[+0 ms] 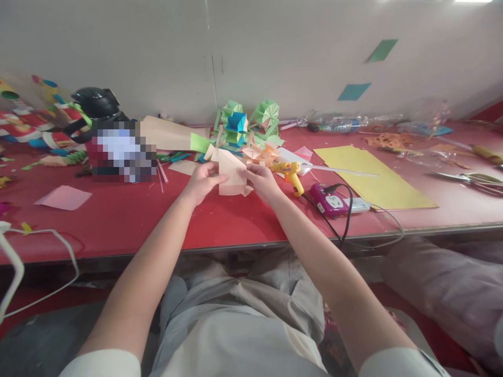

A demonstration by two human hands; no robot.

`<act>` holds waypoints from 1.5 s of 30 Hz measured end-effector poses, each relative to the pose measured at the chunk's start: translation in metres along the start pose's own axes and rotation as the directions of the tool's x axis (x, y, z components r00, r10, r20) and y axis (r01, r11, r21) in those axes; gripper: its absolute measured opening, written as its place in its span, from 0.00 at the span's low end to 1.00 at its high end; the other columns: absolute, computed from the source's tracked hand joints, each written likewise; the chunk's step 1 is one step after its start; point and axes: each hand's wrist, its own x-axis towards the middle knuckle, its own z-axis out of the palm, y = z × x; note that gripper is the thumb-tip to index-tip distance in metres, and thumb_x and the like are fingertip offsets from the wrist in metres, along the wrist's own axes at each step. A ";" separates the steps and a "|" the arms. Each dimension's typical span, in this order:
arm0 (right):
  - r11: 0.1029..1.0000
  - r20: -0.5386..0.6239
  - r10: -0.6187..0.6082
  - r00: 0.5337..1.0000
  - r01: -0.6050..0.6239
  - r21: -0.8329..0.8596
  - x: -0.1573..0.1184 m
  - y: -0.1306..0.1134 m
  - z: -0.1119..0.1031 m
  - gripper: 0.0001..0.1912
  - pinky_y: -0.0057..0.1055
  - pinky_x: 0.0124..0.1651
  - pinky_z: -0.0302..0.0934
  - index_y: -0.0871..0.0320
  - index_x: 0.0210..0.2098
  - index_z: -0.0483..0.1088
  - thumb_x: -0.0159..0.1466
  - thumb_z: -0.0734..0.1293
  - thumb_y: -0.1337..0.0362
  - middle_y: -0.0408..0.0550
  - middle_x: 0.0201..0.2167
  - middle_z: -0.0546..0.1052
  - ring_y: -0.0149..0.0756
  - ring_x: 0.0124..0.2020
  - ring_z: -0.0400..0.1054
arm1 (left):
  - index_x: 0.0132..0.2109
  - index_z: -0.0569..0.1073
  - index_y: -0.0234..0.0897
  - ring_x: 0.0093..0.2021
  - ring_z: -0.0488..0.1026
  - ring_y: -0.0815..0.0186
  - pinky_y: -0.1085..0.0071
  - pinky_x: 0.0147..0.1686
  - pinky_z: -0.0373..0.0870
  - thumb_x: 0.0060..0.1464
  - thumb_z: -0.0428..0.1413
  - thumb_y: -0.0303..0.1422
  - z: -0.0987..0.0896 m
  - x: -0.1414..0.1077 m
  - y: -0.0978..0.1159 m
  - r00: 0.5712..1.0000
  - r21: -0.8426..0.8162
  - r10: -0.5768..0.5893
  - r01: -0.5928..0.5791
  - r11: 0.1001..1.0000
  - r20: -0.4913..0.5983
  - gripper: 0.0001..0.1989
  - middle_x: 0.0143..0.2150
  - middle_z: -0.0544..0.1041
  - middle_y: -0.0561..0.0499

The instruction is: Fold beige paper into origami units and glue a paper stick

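Note:
Between my two hands a cream sheet of paper (230, 170) is held up over the red table, with folded edges showing along its bottom and upper left. My left hand (203, 182) pinches its left side between thumb and fingers. On the right side, my right hand (261, 179) grips the same paper with closed fingers. Just behind it lie several peach folded paper pieces (267, 153). A yellow hot glue gun (294, 180) with a long clear glue stick lies close to my right hand.
A purple power socket (330, 201) with cables sits right of the glue gun, near yellow paper (377, 175). Scissors (467, 178) lie far right. Green paper shapes (265, 116) stand against the wall; pink paper (63, 197) lies left. Another person's leg (440, 293) is at right.

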 end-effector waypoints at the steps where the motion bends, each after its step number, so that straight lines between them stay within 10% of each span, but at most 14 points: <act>1: 1.000 0.000 0.005 1.000 -0.005 -0.007 0.000 0.000 0.000 0.21 0.31 0.33 0.69 0.58 0.34 0.76 0.53 0.77 0.47 0.45 0.29 0.76 0.33 0.29 0.71 | 0.43 0.79 0.34 0.45 0.79 0.54 0.58 0.51 0.74 0.38 0.72 0.34 0.001 0.000 0.001 1.000 -0.018 -0.022 0.022 1.000 -0.001 0.22 0.41 0.83 0.44; 19: 0.988 0.044 -0.117 0.992 0.121 -0.091 -0.001 0.002 0.000 0.18 0.33 0.37 0.69 0.57 0.41 0.75 0.56 0.75 0.54 0.48 0.37 0.80 0.37 0.37 0.74 | 0.35 0.81 0.34 0.39 0.78 0.58 0.65 0.43 0.73 0.40 0.72 0.44 0.000 -0.003 0.003 0.999 0.081 -0.029 0.032 0.996 -0.045 0.20 0.35 0.83 0.46; 28: 0.913 0.074 -0.288 0.955 0.297 -0.279 0.004 0.009 -0.004 0.11 0.37 0.44 0.71 0.56 0.41 0.77 0.60 0.67 0.63 0.50 0.41 0.81 0.41 0.43 0.74 | 0.34 0.78 0.34 0.33 0.78 0.61 0.69 0.33 0.74 0.45 0.67 0.35 0.000 0.000 0.005 0.961 -0.081 -0.251 0.242 0.967 -0.114 0.10 0.31 0.80 0.48; 37: 0.768 0.155 -0.447 0.881 0.467 -0.439 0.003 0.009 -0.006 0.17 0.42 0.55 0.68 0.54 0.43 0.81 0.60 0.62 0.68 0.50 0.49 0.80 0.42 0.51 0.73 | 0.37 0.80 0.33 0.37 0.79 0.59 0.68 0.35 0.74 0.50 0.65 0.46 -0.002 0.002 0.006 0.985 -0.144 -0.172 0.167 0.975 -0.022 0.19 0.36 0.83 0.43; 45: 0.828 0.115 -0.398 0.910 0.411 -0.381 -0.001 0.001 0.000 0.16 0.39 0.50 0.69 0.55 0.43 0.78 0.64 0.67 0.53 0.52 0.46 0.79 0.43 0.50 0.73 | 0.40 0.82 0.34 0.41 0.78 0.58 0.68 0.41 0.71 0.45 0.68 0.51 0.000 -0.004 0.007 0.994 0.262 0.109 -0.098 0.960 -0.027 0.24 0.40 0.84 0.46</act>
